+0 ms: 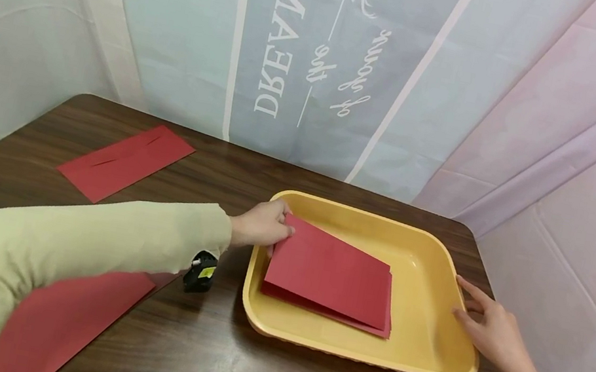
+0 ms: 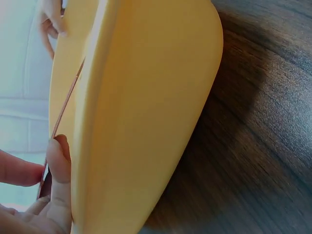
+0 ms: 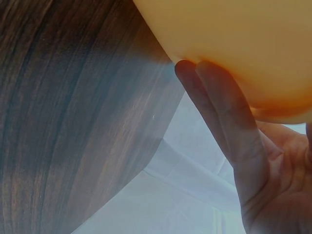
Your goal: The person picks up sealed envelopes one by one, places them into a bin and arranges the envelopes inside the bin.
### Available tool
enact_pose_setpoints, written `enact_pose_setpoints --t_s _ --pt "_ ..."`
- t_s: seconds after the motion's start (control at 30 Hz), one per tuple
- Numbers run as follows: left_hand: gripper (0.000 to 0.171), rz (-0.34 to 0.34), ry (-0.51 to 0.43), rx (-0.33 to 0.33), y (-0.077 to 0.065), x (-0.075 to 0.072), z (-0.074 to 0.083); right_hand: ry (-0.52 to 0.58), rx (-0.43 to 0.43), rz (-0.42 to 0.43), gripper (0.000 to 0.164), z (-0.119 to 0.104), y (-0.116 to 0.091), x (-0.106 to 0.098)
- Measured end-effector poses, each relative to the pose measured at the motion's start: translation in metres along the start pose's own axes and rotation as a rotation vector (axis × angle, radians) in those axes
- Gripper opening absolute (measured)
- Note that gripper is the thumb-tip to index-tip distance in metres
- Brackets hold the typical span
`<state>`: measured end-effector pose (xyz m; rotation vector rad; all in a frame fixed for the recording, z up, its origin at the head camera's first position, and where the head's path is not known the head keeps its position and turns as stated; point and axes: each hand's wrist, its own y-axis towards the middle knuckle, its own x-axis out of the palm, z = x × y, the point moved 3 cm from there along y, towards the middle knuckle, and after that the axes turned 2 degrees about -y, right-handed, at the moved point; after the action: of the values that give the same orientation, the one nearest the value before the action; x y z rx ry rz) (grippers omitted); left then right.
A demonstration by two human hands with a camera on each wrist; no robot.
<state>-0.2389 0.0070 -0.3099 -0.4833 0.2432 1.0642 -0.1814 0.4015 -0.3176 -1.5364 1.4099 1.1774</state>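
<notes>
My left hand (image 1: 262, 225) pinches the near-left corner of a red paper envelope (image 1: 327, 271), thumb on top and fingers beneath. The held envelope slants over the left side of a yellow plastic tray (image 1: 425, 281), with another red sheet showing under its lower edge. Seen edge-on in the left wrist view, the envelope (image 2: 66, 105) passes between thumb and fingers just inside the tray rim. My right hand (image 1: 493, 333) grips the tray's right rim, thumb inside. In the right wrist view two fingers (image 3: 226, 109) lie extended against the tray's outer wall.
A flat red envelope (image 1: 125, 162) with slits lies at the back left of the dark wooden table (image 1: 179, 351). More red paper (image 1: 77, 320) lies at the front left, partly hidden under my left sleeve. A printed cloth (image 1: 345, 55) hangs behind the table.
</notes>
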Motion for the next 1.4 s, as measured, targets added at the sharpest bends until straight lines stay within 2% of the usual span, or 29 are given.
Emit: enact_pose_setpoints --t_s 0.2,0.47,0.77,0.97,1.07,1.2,1.4 --pt "0.017 0.003 0.125 -0.033 0.004 0.005 0.003 -0.006 0.002 -0.001 0.054 -0.001 0.001 0.000" --pt "0.025 -0.003 0.234 -0.091 0.008 0.005 0.007 -0.009 0.008 -0.018 0.054 0.000 0.000 -0.001" --pt "0.035 -0.027 0.414 -0.119 0.018 0.010 0.011 -0.009 0.013 -0.027 0.055 -0.001 0.000 -0.001" --pt "0.032 -0.074 0.461 -0.143 0.026 0.017 0.011 -0.002 0.020 -0.024 0.055 -0.001 0.000 0.000" --pt "0.023 -0.079 0.469 -0.165 0.029 0.021 0.011 -0.003 0.021 -0.025 0.055 0.000 0.000 0.000" --pt "0.009 -0.071 0.431 -0.209 0.030 0.024 0.012 -0.002 0.016 -0.021 0.055 0.001 0.000 0.000" --pt "0.007 -0.080 0.428 -0.247 0.032 0.026 0.012 0.002 0.013 -0.025 0.055 0.003 0.001 0.000"
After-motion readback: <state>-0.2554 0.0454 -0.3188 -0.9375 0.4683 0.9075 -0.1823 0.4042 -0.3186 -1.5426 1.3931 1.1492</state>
